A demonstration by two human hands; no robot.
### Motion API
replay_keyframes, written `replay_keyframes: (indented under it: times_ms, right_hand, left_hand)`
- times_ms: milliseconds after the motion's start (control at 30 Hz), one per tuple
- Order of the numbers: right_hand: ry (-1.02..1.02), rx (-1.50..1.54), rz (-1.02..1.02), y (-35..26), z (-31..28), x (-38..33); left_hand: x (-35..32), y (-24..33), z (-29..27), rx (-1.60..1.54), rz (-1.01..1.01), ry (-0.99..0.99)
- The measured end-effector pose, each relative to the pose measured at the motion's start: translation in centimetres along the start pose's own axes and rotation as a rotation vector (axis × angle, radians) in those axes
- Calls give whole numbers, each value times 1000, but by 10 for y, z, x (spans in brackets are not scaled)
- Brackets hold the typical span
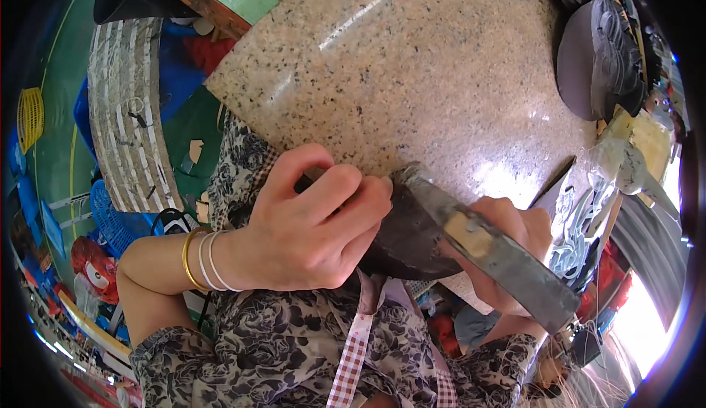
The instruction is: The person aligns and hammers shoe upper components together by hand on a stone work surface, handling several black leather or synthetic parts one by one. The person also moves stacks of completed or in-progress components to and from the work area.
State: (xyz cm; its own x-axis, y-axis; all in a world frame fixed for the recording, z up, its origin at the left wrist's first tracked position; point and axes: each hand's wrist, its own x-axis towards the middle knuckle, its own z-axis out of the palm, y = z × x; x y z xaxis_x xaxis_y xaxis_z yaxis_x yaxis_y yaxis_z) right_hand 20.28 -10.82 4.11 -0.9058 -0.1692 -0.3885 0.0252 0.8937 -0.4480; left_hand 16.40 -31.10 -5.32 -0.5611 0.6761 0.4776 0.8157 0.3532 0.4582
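The left hand [320, 220] is curled, its fingers pinching the edge of a dark brown, smooth, sheet-like piece [415, 235] at the near edge of a speckled beige, polished stone surface [412, 62]. The right hand [507, 250] is closed around a hammer [515, 265] with a long grey metal head and a wooden handle end showing; the head's narrow tip is just beside the left fingertips, over the piece. Farther out, dark grey rounded pieces [588, 62] lie at the surface's right side, and a yellow plastic basket [31, 120] sits far left.
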Motion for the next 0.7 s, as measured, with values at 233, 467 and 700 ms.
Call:
replay_keyframes:
  times_ms: [233, 467, 700]
  right_hand:
    - [40, -77, -65, -1, 7, -7]
    - [-180, 86, -165, -8, 3, 10]
    - [1061, 277, 229, 25, -23, -82]
  left_hand:
    - [-16, -2, -11, -189, -49, -41]
    - [-8, -22, -13, -243, 179, -188]
    - [108, 19, -18, -616, 618, -286]
